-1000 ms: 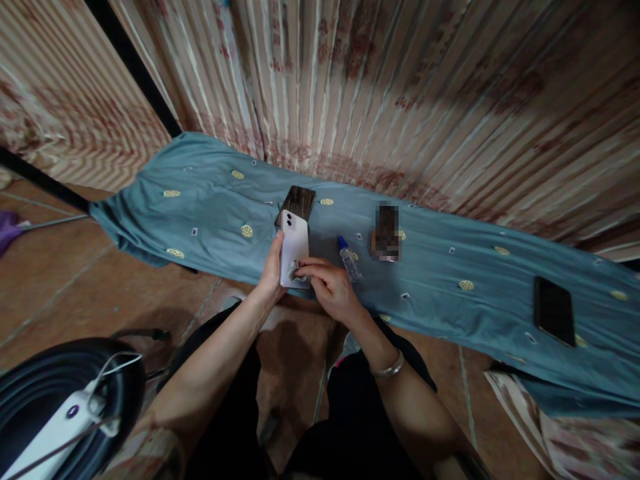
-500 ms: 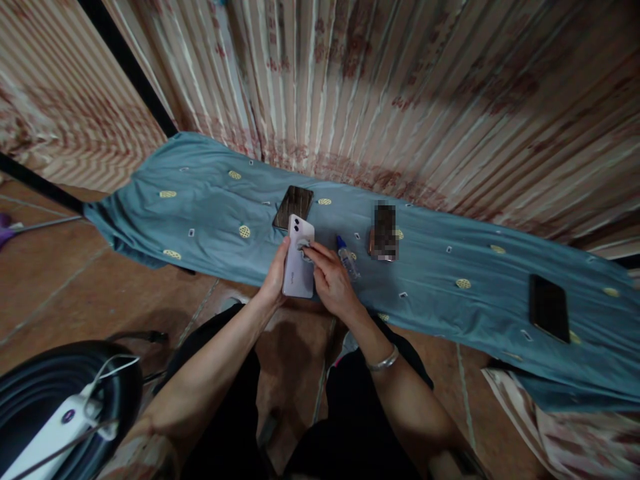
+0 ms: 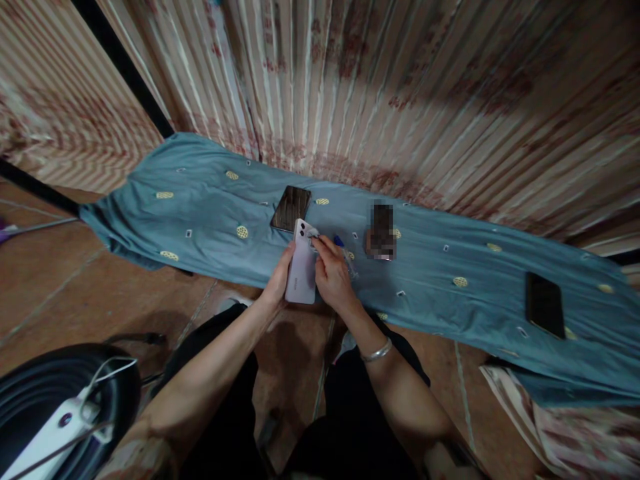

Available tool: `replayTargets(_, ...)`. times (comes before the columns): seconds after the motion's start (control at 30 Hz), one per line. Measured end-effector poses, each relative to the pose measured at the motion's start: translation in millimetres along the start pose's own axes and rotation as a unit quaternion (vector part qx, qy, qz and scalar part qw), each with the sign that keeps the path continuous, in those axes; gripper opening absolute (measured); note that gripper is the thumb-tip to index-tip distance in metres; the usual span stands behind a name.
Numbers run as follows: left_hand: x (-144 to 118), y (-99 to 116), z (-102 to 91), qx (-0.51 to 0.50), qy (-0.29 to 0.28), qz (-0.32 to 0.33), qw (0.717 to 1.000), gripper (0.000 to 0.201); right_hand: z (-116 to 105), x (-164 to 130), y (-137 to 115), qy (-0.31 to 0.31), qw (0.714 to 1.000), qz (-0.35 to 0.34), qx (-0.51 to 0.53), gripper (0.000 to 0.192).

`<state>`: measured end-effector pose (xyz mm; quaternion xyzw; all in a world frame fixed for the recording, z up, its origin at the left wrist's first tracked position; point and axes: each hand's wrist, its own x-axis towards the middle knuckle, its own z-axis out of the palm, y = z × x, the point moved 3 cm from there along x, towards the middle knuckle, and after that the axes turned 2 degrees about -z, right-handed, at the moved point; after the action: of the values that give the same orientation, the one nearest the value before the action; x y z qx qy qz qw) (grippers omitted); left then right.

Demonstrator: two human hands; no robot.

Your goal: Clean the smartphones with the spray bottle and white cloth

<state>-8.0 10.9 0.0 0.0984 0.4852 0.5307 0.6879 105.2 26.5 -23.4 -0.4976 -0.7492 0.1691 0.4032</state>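
the left hand (image 3: 278, 280) is clamped on a pale lilac phone (image 3: 302, 267), holding it by its left edge with the back side and camera lenses facing up, just left of the frame's centre. the phone is raised over the near edge of a blue cloth (image 3: 210, 213) and tilts a little to the right at its top. the right hand (image 3: 333, 277) sits just beside the phone on its right, fingers pinched together on a small pale scrap that looks like a wipe or cloth (image 3: 313, 234), pressed against the phone's upper right corner by the lenses. what exactly the scrap is cannot be told, it is too small and blurred. a metal bangle (image 3: 376, 351) circles the right wrist.

just behind the right hand a small clear bottle with a blue cap (image 3: 344, 251) lies on the blue cloth, partly hidden by the fingers. above the lilac phone, a dark phone (image 3: 291, 208) lies flat on the cloth, close to but apart from the held one. to the right of centre another phone (image 3: 383, 231) lies on the cloth, its surface blurred out. well apart, at the right of the frame, a black phone (image 3: 544, 305) lies flat near the cloth's near edge.

the cloth runs from upper left to lower right, with small yellow round motifs, in front of a striped reddish curtain (image 3: 400, 87). the floor (image 3: 65, 280) is brown tile. in the lower left corner sits a black round object (image 3: 30, 393) with a white power strip (image 3: 55, 427) lying across it.
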Motion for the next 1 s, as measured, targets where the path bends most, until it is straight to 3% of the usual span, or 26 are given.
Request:
replayTargets(0.2, 3, -9, 0.1, 0.009, -0.03, 0.016, 0.999, 0.024, -4, 7, 8, 0.025, 1.0, 0.003, -0.012, 0.053)
replayTargets(0.63, 7, -9, -5.2, 0.043, -0.051, 0.002, 0.998, 0.034, -2, 12, 16, 0.04, 0.999, 0.029, 0.007, 0.052)
replayTargets(1.0, 4, -19, -3.5, 0.041, -0.058, -0.011, 0.997, 0.029, -9, 17, 5, 0.046, 0.999, -0.02, 0.02, 0.051)
